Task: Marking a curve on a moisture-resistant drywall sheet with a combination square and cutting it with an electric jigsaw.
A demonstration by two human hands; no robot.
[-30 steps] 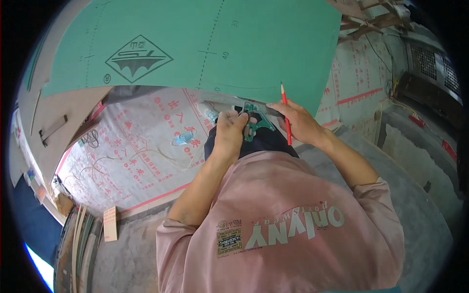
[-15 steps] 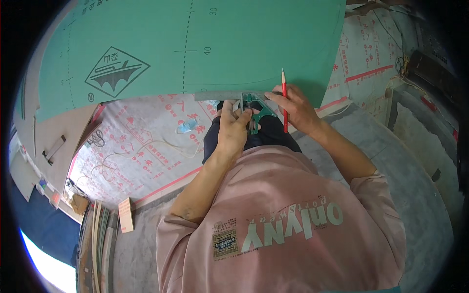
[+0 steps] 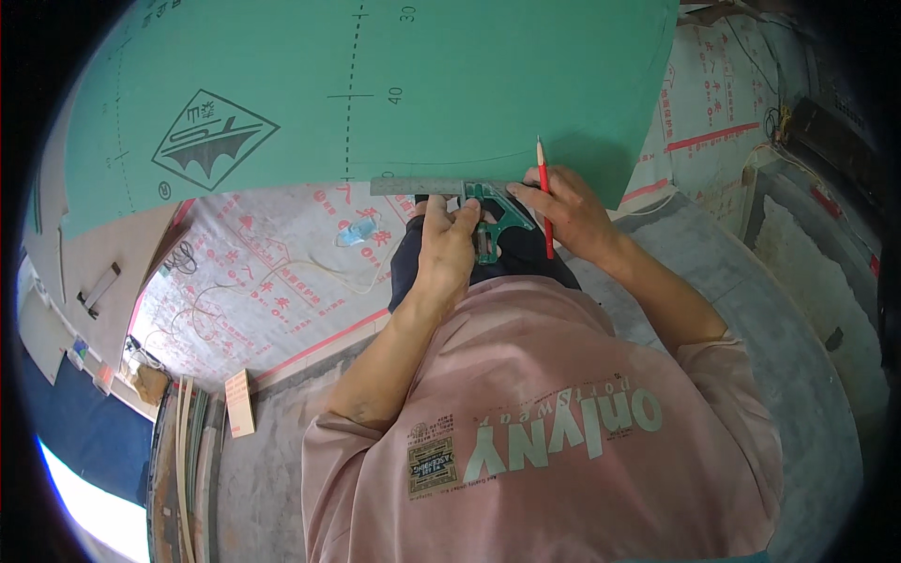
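Note:
A combination square with a green head (image 3: 511, 218) and a grey steel blade (image 3: 404, 186) lies along the near edge of a large green board (image 3: 488, 84). My left hand (image 3: 445, 242) is closed on the square, thumb and fingers pinching where the head meets the blade. In my right hand (image 3: 580, 218) a red pencil (image 3: 546, 205) is gripped between the fingers, its sharpened tip pointing away from me over the board. The right thumb and fingertips also touch the blade's right end beside the head. A thin curved line crosses the board just beyond the blade.
Another square-shaped tool (image 3: 99, 291) lies on a brown panel (image 3: 113, 244) at the left. Printed white sheeting (image 3: 272, 272) covers the floor, with a blue face mask (image 3: 357, 232) and a cable (image 3: 314, 263) on it. Long strips (image 3: 188, 469) stand at lower left.
My left thumb and fingers have shifted slightly up on the square, uncovering more of its green head. The right hand and pencil have stayed almost in place. The view has shifted a little.

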